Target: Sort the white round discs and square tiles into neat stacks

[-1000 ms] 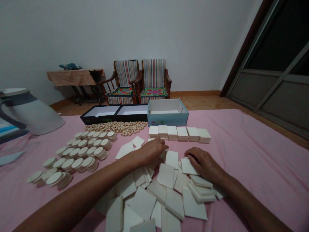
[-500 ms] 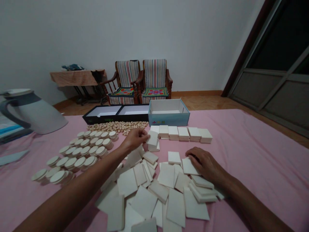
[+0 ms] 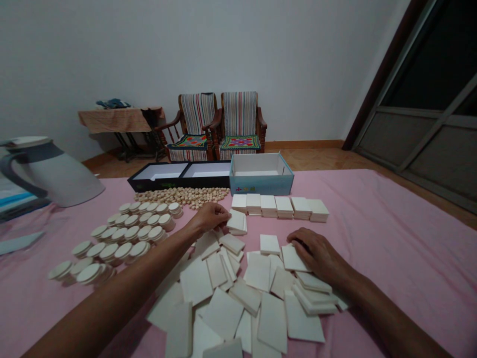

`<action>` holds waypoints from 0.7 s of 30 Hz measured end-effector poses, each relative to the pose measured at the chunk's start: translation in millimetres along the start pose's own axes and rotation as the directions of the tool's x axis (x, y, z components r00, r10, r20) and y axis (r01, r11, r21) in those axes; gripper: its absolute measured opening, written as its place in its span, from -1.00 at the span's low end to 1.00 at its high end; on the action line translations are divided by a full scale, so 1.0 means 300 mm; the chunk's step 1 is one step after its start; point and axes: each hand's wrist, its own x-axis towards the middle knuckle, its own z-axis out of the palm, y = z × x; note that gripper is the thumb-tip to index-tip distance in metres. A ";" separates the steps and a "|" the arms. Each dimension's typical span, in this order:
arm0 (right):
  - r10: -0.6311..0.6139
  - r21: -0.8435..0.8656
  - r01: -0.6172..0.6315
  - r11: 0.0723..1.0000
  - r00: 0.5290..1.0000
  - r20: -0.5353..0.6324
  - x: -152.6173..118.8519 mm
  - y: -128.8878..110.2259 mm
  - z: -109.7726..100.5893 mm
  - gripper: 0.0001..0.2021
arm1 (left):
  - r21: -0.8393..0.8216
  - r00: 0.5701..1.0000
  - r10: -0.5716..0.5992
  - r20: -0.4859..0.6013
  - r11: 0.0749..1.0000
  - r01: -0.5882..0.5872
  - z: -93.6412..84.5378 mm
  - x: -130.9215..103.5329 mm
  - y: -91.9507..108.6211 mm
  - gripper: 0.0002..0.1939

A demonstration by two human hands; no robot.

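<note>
My left hand [image 3: 211,217] pinches the left edge of a pale square wooden tile [image 3: 237,219]. That tile lies on a short stack just in front of a row of neat tile stacks [image 3: 283,206]. On the right, my right hand [image 3: 316,251] has its fingers curled over another square tile [image 3: 293,258] at the pile's edge; its fingertips are partly hidden. Between my forearms spreads a loose pile of square tiles [image 3: 223,311], overlapping at many angles. One tile [image 3: 269,244] sits at the far edge of this pile.
Stacked round wooden discs [image 3: 124,241] stand in rows at left, with small wooden pieces [image 3: 186,195] behind them. A black divided box [image 3: 160,186] and a light blue box [image 3: 263,185] stand at the back of the pink cloth [image 3: 391,238]. A jug [image 3: 59,174] is far left.
My left hand has lowered the tile from a tilted position above the short stack until it lies on top. My right hand stays in about the same place.
</note>
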 end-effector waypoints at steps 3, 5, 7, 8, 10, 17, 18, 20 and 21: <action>0.006 -0.006 -0.006 1.000 1.000 0.010 0.002 -0.004 -0.002 -0.78 | 0.037 1.000 -0.016 0.011 0.999 0.016 0.003 -0.005 -0.001 -0.82; 0.012 -0.009 -0.012 1.000 1.000 0.023 0.003 -0.007 -0.004 -0.78 | 0.076 1.000 -0.009 -0.016 0.997 0.010 0.001 -0.011 -0.001 -0.85; 0.016 -0.010 -0.016 1.000 1.000 0.026 0.004 -0.009 -0.005 -0.77 | 0.117 0.998 0.024 -0.057 0.993 -0.018 0.000 -0.021 0.005 -0.86; 0.016 -0.011 -0.016 1.000 1.000 0.027 0.003 -0.009 -0.005 -0.77 | 0.153 0.995 0.074 -0.064 0.986 -0.063 0.003 -0.027 0.011 -0.86; 0.011 -0.013 -0.011 1.000 1.000 0.025 0.003 -0.010 -0.005 -0.77 | 0.253 0.973 0.231 -0.008 0.942 -0.222 0.019 -0.044 0.029 -0.86; 0.011 -0.015 -0.011 1.000 0.999 0.031 0.005 -0.002 -0.004 -0.78 | 0.476 0.789 0.432 0.437 0.633 -0.610 0.163 -0.081 0.132 -0.67; 0.009 -0.015 -0.009 1.000 0.999 0.032 0.005 0.000 -0.003 -0.78 | 0.503 0.780 0.413 0.470 0.601 -0.621 0.182 -0.081 0.146 -0.64; 0.000 -0.011 0.000 1.000 1.000 0.027 0.004 0.004 -0.001 -0.77 | 0.541 0.762 0.370 0.531 0.544 -0.641 0.212 -0.075 0.169 -0.65; -0.004 -0.007 0.004 1.000 1.000 0.021 0.003 0.006 0.000 -0.77 | 0.553 0.756 0.356 0.549 0.523 -0.649 0.222 -0.071 0.177 -0.67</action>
